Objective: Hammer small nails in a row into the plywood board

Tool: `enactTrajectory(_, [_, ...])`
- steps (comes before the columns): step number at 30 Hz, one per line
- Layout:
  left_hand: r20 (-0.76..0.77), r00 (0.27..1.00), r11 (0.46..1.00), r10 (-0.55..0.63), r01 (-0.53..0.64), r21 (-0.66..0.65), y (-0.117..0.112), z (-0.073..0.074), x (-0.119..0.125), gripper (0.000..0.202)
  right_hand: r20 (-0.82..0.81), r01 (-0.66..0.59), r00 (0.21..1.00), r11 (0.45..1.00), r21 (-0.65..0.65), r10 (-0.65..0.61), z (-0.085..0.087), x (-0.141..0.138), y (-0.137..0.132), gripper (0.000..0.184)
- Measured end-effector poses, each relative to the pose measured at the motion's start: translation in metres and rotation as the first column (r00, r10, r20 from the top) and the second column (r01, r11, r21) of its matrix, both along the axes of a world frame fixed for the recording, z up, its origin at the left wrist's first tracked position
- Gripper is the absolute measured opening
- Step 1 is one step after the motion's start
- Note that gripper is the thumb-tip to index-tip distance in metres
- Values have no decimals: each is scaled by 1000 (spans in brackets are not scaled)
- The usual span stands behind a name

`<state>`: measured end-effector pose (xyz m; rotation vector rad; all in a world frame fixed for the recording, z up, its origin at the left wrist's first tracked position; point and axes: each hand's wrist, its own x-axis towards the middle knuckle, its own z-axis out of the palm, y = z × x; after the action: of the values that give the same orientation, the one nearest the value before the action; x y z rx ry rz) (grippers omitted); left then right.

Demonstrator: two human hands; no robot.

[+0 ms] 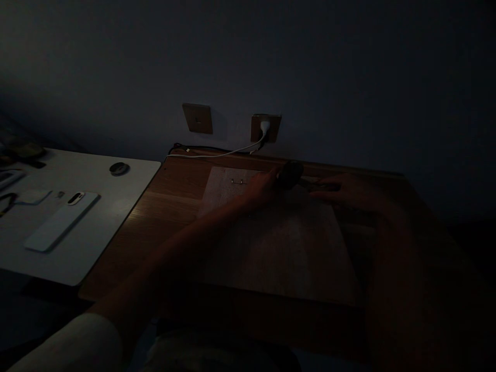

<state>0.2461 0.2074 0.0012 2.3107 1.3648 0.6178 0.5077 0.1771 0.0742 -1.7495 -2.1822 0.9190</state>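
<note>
A dark-headed tool (290, 174), hammer-like in outline, is over the far part of a pale board (271, 258), its head on the left and its handle running right. The right hand (349, 192), blurred, appears closed around that handle. The left hand (262, 187) is over the board just left of the tool's head; its fingertips are lost behind the head and in the gloom, so I cannot tell whether they pinch something or lie loose. Whether the head touches anything beneath it is equally hidden.

As for progress, two small metal pins (241, 181) stand upright at the far left of the board, clear of the fingers, and I would judge that much done. The work looks to be under way at the spot between the hands, but its state there cannot be read, nor can I tell how much is left.

The board lies on a wooden table (155, 217). Left of it, a white tabletop (104, 217) carries a phone (62, 222) and, farther back, a round dark object (119, 168). Beyond the wooden table, a white plug (265, 126) sits in a wall socket (256, 121), its cable (217, 155) trailing left along the far edge
</note>
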Motion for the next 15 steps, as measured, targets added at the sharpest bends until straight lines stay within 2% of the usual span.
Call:
enactTrajectory(5, [-84,996,1000,-30,29,-8,-1,9,-1,61,-6,17,1000,999,-30,-17,5,-5,-3,62])
enactTrajectory(9, [-159,985,984,-72,96,152,-2,25,-15,50,-19,72,997,997,-8,-72,4,-1,-6,55])
enactTrajectory(12, [-218,955,943,-203,250,218,-14,37,-42,36,-39,147,989,989,22,-146,2,9,-7,53])
enactTrajectory(15, [-307,850,867,-428,482,125,-37,43,-75,22,-26,180,983,982,53,-179,0,17,-10,53])
